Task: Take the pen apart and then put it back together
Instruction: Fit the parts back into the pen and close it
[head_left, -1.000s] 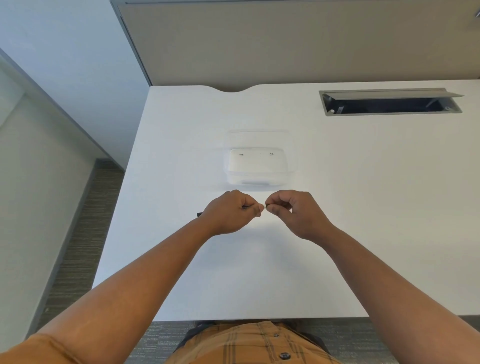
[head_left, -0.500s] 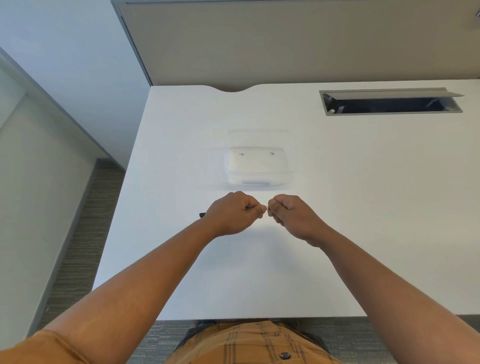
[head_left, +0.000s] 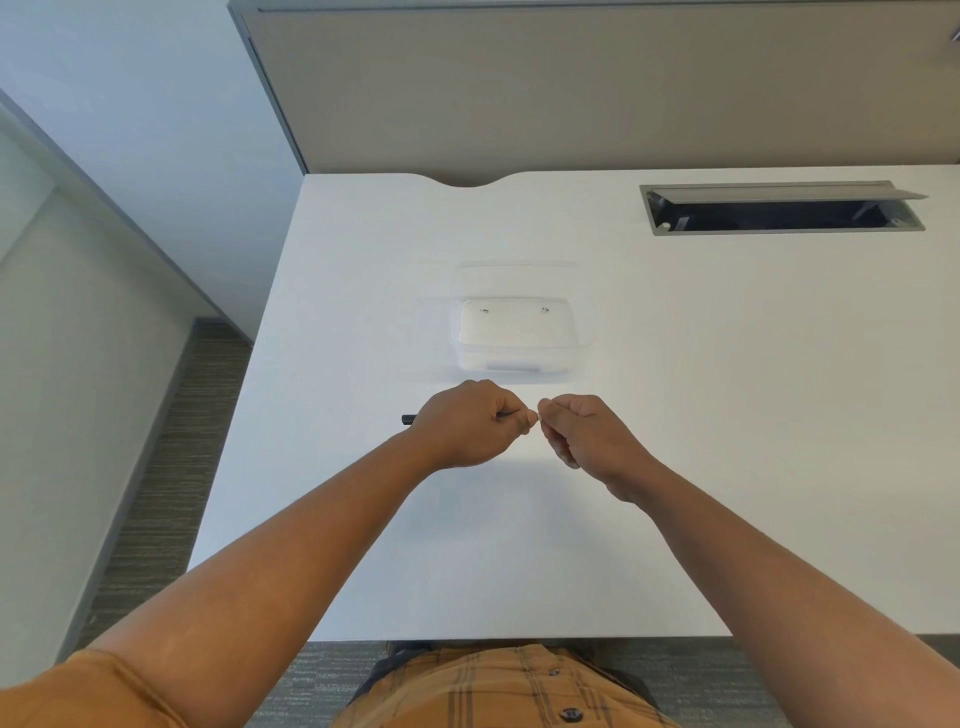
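At the near edge, a plaid orange shirt (head_left: 498, 686) shows below the white desk (head_left: 727, 415), with striped grey carpet (head_left: 171, 467) at 8 o'clock. Above the desk's middle, the left hand (head_left: 462, 423) is fisted around a dark pen (head_left: 409, 419); only the pen's stub pokes out toward 9 o'clock, the rest hidden in the fist. The right hand (head_left: 587, 436) is curled with fingertips pinched at the left hand's thumb; what it pinches is too small to tell. At 12 o'clock from the hands sits a clear plastic container (head_left: 519, 338), its lid faint behind it. At 2 o'clock lies an open cable hatch (head_left: 779, 208). A beige partition (head_left: 597, 88) backs the desk.
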